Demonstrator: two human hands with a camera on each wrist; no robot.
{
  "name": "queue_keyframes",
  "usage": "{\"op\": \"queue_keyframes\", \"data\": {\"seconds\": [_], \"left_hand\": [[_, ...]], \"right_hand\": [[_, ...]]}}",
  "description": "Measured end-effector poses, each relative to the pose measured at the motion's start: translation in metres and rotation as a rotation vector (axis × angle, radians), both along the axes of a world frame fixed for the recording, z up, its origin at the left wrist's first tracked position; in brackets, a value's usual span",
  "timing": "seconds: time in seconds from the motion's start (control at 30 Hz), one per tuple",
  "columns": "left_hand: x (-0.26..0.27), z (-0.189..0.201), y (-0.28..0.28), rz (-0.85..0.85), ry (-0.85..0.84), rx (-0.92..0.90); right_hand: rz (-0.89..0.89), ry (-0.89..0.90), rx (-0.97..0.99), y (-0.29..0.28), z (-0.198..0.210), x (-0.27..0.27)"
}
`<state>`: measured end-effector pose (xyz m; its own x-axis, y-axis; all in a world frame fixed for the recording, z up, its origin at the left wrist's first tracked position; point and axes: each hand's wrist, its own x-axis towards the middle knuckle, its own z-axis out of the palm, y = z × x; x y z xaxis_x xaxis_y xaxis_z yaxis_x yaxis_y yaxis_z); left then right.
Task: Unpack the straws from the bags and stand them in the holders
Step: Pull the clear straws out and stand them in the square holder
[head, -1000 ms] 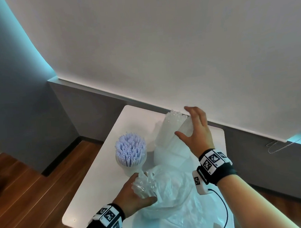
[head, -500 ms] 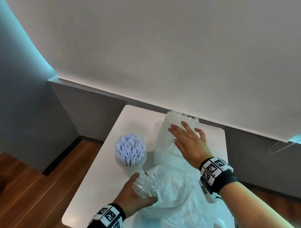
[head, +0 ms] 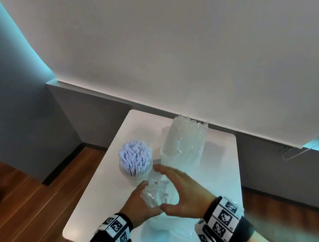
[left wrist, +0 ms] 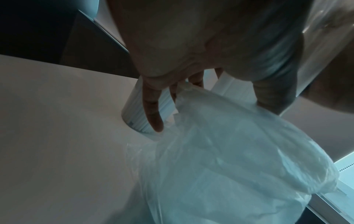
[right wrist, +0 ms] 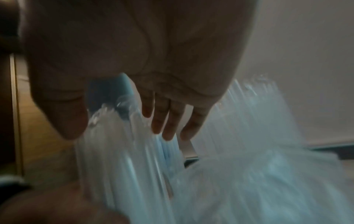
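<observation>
- While a round white holder (head: 137,176) packed with upright pale lilac straws (head: 135,160) stands at the left of the small white table (head: 96,201), one batch appears already unpacked; the holder's wall also shows in the left wrist view, just behind the fingers (left wrist: 153,112).
- Just right of that holder, the left hand (head: 140,207) grips the gathered neck of a crumpled clear plastic bag (left wrist: 239,151) of clear straws near the table's front edge; its thumb and fingers curl round the bunched film, while the one finger seen nearest the left wrist camera points straight down beside the bag.
- The clear straws (right wrist: 122,159) in this bag stand roughly upright in the grip, their tops (head: 150,193) poking out above the fist between the two hands.
- The right hand (head: 180,193) arches over those straw tops with fingers spread and only lightly bent, thumb on the near side; it holds nothing, and whether the fingertips touch the straws cannot be told through the motion blur.
- Behind, towards the wall, a tall bundle of clear straws (head: 184,141) stands in a second, see-through container; whether film is wrapped round it cannot be told.
- The step in hand looks like opening the front bag: the next move probably calls for the right hand to close on the straw tops or the bag's mouth, while the left steadies the film, and draw the bundle free without scattering it.
</observation>
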<state>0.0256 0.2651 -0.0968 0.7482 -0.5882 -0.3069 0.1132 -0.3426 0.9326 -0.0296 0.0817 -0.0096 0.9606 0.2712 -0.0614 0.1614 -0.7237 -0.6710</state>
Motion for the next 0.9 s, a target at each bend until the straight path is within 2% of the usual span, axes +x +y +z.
{"op": "queue_keyframes", "data": {"seconds": [0.07, 0.2, 0.33, 0.47, 0.67, 0.9], "left_hand": [[0.000, 0.004, -0.003, -0.007, -0.008, -0.008], [0.001, 0.004, -0.002, -0.002, 0.006, -0.003], [0.002, 0.005, 0.000, -0.021, -0.001, 0.007], [0.005, 0.010, -0.002, -0.059, -0.018, 0.014], [0.001, 0.021, -0.009, -0.107, -0.061, 0.022], [0.002, 0.014, -0.006, -0.074, -0.071, 0.059]], "right_hand": [[-0.049, 0.006, 0.061, 0.004, -0.014, -0.003], [-0.235, -0.105, 0.196, 0.008, -0.021, -0.004], [-0.271, -0.149, 0.233, 0.016, -0.027, -0.006], [-0.313, -0.090, 0.266, 0.018, -0.026, -0.009], [-0.293, -0.170, 0.300, 0.020, -0.034, -0.008], [-0.409, -0.103, 0.348, 0.017, -0.037, -0.013]]}}
